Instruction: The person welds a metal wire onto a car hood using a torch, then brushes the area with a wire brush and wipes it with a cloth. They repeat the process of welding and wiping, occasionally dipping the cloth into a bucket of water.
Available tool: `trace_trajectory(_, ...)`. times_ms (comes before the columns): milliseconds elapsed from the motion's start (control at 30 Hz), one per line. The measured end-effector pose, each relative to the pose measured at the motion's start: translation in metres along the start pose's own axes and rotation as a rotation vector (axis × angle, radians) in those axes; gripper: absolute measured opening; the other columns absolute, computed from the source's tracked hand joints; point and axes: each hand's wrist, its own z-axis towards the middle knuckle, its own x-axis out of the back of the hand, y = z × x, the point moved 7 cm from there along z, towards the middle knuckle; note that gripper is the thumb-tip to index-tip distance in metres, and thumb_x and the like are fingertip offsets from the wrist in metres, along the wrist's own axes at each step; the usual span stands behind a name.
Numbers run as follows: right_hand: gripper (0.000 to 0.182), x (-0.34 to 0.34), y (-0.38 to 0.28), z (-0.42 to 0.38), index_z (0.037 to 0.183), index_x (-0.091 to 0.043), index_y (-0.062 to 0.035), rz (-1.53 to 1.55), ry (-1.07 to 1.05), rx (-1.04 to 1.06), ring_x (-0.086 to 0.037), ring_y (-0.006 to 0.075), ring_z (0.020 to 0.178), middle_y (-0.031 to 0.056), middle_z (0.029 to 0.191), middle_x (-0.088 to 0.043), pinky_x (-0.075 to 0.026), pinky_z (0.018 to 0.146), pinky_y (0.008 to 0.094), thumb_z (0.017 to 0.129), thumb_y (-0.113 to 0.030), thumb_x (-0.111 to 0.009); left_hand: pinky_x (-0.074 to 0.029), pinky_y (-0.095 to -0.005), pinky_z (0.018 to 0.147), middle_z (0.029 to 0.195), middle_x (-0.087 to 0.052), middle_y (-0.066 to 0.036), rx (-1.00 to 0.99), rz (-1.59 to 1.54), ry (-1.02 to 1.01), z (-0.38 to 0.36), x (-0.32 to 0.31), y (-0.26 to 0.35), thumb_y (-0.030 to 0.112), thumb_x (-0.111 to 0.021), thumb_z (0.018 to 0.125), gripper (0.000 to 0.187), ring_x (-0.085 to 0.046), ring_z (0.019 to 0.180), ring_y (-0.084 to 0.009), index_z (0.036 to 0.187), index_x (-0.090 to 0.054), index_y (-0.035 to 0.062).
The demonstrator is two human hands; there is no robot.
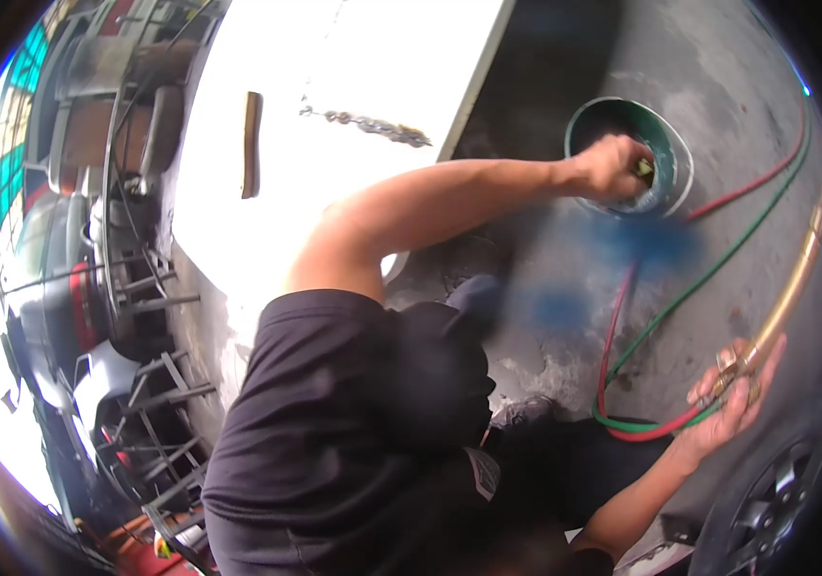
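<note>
A: A small dark object (643, 170) is seen inside the green bucket (677, 144), low against the far inner wall, and it is pinched at the fingertips of the left hand (613, 165).

B: And the fingers there — how are they set?

A: They are curled together and clamped on that small object; what exactly it is cannot be told, it is too small and partly covered by the knuckles. The arm is stretched out across the frame, over the bucket's rim.

B: Now the other side.

A: A brass torch (787, 293) is held in the right hand (733, 403). The valve end is laid across the palm, with the thumb over it and the fingers spread loosely apart rather than clenched. The brass tube is angled up and away from the hand.

B: And the hoses?

A: A red hose (613, 326) and a green hose (718, 264) are looped on the grey concrete floor (699, 58) between bucket and torch. A white panel (334, 58) with a chain (373, 125) is seen behind the arm.
</note>
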Motion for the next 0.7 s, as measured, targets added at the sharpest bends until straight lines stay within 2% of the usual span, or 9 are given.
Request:
trace_trajectory(67, 0.077, 0.001, 0.002, 0.000, 0.162, -0.026, 0.0028, 0.000, -0.010, -0.003, -0.055, 0.0119, 0.055, 0.0236, 0.105, -0.064, -0.045, 0.037, 0.0210, 0.098, -0.026, -0.056, -0.059, -0.0446, 0.086, 0.097, -0.076, -0.022, -0.095, 0.069, 0.090, 0.001, -0.009, -0.005, 0.016, -0.074, 0.086, 0.027, -0.075, 0.093, -0.0361, 0.109, -0.074, 0.0011)
trace_trajectory(167, 0.078, -0.005, 0.001, -0.001, 0.162, -0.026, 0.0033, -0.027, -0.011, -0.012, -0.056, 0.0111, 0.055, 0.0235, 0.106, -0.064, -0.044, 0.037, 0.0204, 0.097, -0.026, -0.057, -0.058, -0.0485, 0.084, 0.095, -0.074, -0.024, -0.010, 0.133, 0.034, 0.007, -0.015, -0.005, 0.021, -0.070, 0.087, 0.026, -0.072, 0.094, -0.0434, 0.103, -0.073, 0.0010)
trace_trajectory(300, 0.078, -0.004, 0.003, 0.000, 0.163, -0.025, 0.0033, -0.039, -0.014, -0.020, -0.057, 0.0123, 0.056, 0.0235, 0.107, -0.063, -0.045, 0.037, 0.0218, 0.097, -0.025, -0.057, -0.057, -0.0501, 0.087, 0.096, -0.074, -0.025, 0.058, 0.253, 0.031, 0.016, -0.001, -0.005, 0.021, -0.068, 0.083, 0.029, -0.072, 0.095, -0.0434, 0.105, -0.074, 0.0038)
trace_trajectory(367, 0.080, -0.004, 0.004, -0.002, 0.163, -0.020, 0.0037, -0.041, -0.070, -0.010, -0.057, 0.0121, 0.059, 0.0209, 0.110, -0.062, -0.045, 0.041, 0.0218, 0.099, -0.027, -0.057, -0.058, -0.0485, 0.087, 0.092, -0.075, -0.023, 0.092, 0.222, 0.062, 0.019, 0.006, -0.002, 0.023, -0.065, 0.086, 0.026, -0.073, 0.094, -0.0411, 0.101, -0.075, 0.0045)
trace_trajectory(467, 0.078, -0.012, 0.000, -0.003, 0.163, -0.024, 0.0027, 0.002, -0.078, 0.002, -0.056, 0.0127, 0.058, 0.0213, 0.109, -0.062, -0.046, 0.041, 0.0226, 0.098, -0.022, -0.057, -0.058, -0.0446, 0.080, 0.078, -0.073, -0.022, 0.076, 0.177, 0.064, 0.027, 0.000, -0.004, 0.025, -0.065, 0.088, 0.028, -0.074, 0.082, -0.0374, 0.098, -0.075, 0.0005)
trace_trajectory(567, 0.077, -0.013, -0.003, -0.003, 0.163, -0.023, 0.0034, 0.032, -0.080, 0.007, -0.059, 0.0157, 0.059, 0.0238, 0.105, -0.061, -0.049, 0.040, 0.0253, 0.096, -0.018, -0.056, -0.058, -0.0432, 0.079, 0.079, -0.073, -0.020, 0.082, 0.144, 0.069, 0.031, -0.004, -0.007, 0.027, -0.066, 0.088, 0.031, -0.075, 0.079, -0.0347, 0.100, -0.074, -0.0004)
trace_trajectory(633, 0.077, -0.014, -0.004, -0.002, 0.163, -0.023, 0.0027, 0.020, -0.078, 0.012, -0.059, 0.0157, 0.058, 0.0250, 0.107, -0.061, -0.049, 0.040, 0.0251, 0.096, -0.018, -0.055, -0.058, -0.0433, 0.079, 0.083, -0.074, -0.018, 0.116, -0.047, 0.135, 0.031, 0.002, -0.010, 0.030, -0.069, 0.088, 0.037, -0.075, 0.078, -0.0302, 0.105, -0.073, -0.0022)
trace_trajectory(667, 0.078, -0.010, -0.001, -0.003, 0.164, -0.023, 0.0014, 0.033, -0.077, 0.016, -0.058, 0.0157, 0.058, 0.0252, 0.109, -0.062, -0.049, 0.040, 0.0246, 0.096, -0.019, -0.056, -0.058, -0.0429, 0.084, 0.097, -0.074, -0.018, 0.121, -0.162, 0.104, 0.030, 0.003, -0.009, 0.035, -0.073, 0.087, 0.052, -0.074, 0.088, -0.0281, 0.120, -0.067, -0.0038)
trace_trajectory(700, 0.078, -0.008, 0.001, -0.003, 0.164, -0.023, 0.0015, 0.015, -0.066, 0.004, -0.058, 0.0154, 0.058, 0.0252, 0.109, -0.062, -0.049, 0.041, 0.0243, 0.096, -0.020, -0.056, -0.054, -0.0424, 0.094, 0.115, -0.070, -0.022, 0.127, -0.196, 0.108, 0.022, 0.009, 0.001, 0.039, -0.075, 0.085, 0.069, -0.069, 0.107, -0.0309, 0.136, -0.054, -0.0038)
